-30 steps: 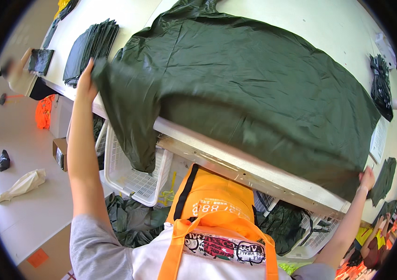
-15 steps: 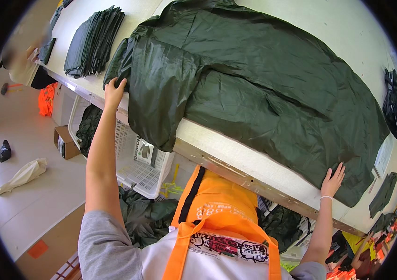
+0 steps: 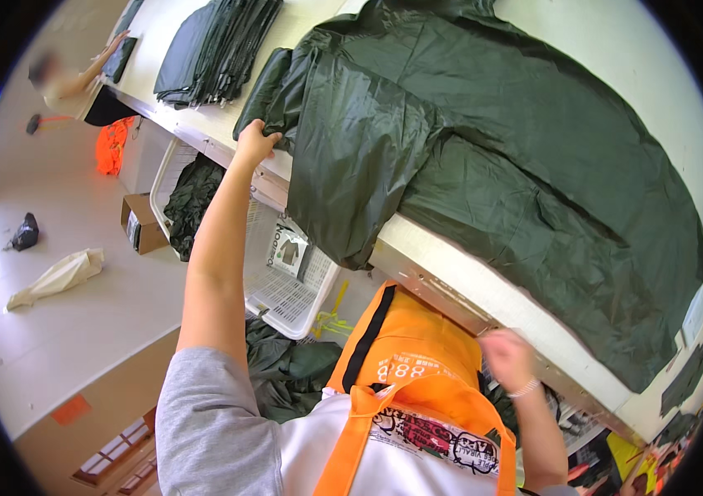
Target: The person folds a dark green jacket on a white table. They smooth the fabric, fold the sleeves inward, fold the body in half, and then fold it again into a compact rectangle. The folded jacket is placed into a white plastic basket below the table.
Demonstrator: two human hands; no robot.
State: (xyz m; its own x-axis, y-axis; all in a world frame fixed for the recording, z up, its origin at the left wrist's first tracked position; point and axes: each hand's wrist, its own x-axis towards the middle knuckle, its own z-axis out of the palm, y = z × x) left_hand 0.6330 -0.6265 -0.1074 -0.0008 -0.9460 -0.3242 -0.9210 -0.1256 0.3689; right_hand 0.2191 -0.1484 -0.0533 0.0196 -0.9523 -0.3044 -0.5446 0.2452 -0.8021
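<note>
A large dark green raincoat-like garment (image 3: pixel 533 157) of thin shiny cloth lies spread over the table, with one flap hanging past the front edge. At its left end, my left hand (image 3: pixel 256 142) pinches a gathered edge of the garment between thumb and fingers. My right hand (image 3: pixel 508 357) is off the cloth, in front of the table's near edge by my orange apron (image 3: pixel 417 343). Motion smears its fingers, so their shape does not show.
A stack of folded dark green pieces (image 3: pixel 215 54) sits on the table (image 3: pixel 450 248) at the left. Below stands a white plastic basket (image 3: pixel 285 302) with dark cloth. A cardboard box (image 3: pixel 143 223) is on the floor. Another person (image 3: pixel 78 87) works at the far left.
My right hand has left the garment's right end and swung in toward my body. The left hand keeps its hold. The whole view has shifted, so the table sits further right.
</note>
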